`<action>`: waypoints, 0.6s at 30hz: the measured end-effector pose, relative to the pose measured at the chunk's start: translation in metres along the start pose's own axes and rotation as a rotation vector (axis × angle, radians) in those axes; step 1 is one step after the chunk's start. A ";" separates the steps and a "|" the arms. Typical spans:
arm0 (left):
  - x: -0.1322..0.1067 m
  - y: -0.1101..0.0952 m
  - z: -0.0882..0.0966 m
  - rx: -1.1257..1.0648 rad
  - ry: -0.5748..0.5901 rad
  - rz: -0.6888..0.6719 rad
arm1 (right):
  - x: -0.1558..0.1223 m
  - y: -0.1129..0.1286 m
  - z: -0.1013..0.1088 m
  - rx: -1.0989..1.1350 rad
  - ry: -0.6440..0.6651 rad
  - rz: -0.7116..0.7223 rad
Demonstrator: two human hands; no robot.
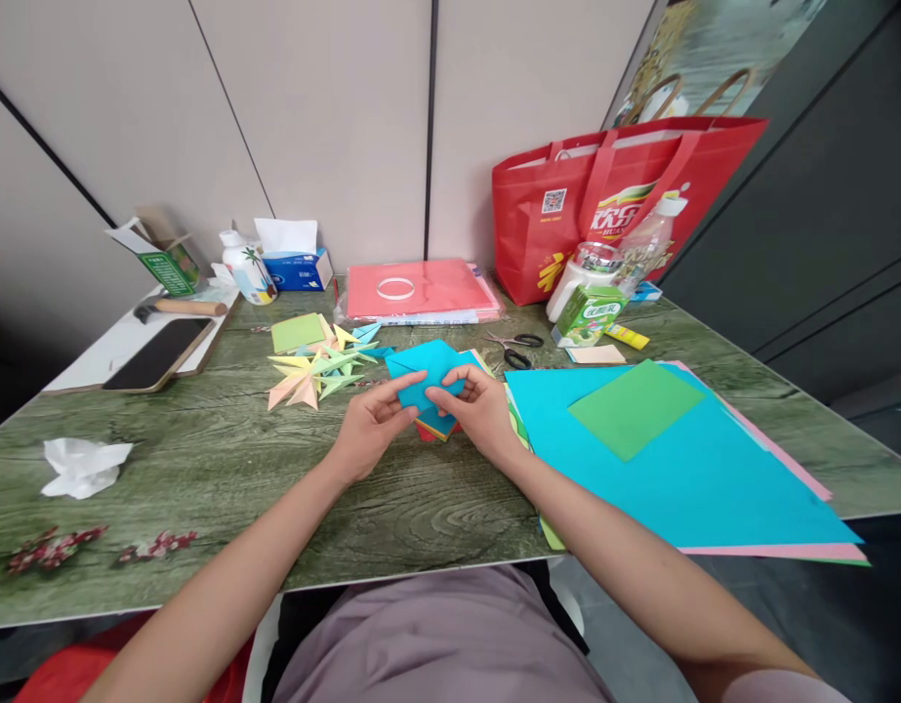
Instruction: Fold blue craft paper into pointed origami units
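Between both hands is a partly folded sheet of blue paper [425, 363], held just above the table. My left hand [373, 422] pinches its lower left side between thumb and fingers. On its right edge, the thumb and fingers of my right hand [483, 405] close on the same sheet. Beneath it lies a small stack of coloured paper squares [441, 427], mostly covered by the hands and the sheet. To the left is a heap of folded paper pieces [322, 366] in yellow, green, peach and blue, with pointed tips.
Large blue sheets [640, 478] with a green square [636, 408] lie at right. Scissors [519, 349], a green carton [588, 314] and a red bag [545, 225] stand behind. A phone [157, 356], hammer [179, 307], tissue box [298, 269] and crumpled tissue [84, 467] are left.
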State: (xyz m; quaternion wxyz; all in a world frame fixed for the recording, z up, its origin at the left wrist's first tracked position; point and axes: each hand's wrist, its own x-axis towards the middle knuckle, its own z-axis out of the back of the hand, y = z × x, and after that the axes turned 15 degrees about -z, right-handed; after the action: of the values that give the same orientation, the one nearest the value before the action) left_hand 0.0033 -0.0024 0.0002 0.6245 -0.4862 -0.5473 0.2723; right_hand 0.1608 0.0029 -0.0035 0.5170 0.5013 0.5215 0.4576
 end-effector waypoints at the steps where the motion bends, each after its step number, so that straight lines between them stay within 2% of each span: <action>1: 0.000 0.000 0.000 0.010 0.002 0.008 | 0.000 0.000 0.000 -0.001 -0.003 0.000; 18: -0.003 0.001 0.000 0.084 -0.032 0.043 | -0.001 0.000 -0.001 -0.012 -0.015 0.007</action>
State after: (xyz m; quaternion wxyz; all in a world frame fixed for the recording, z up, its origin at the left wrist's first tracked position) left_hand 0.0028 -0.0042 -0.0020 0.6296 -0.4669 -0.5347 0.3159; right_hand 0.1596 0.0021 -0.0036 0.5222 0.5036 0.5132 0.4587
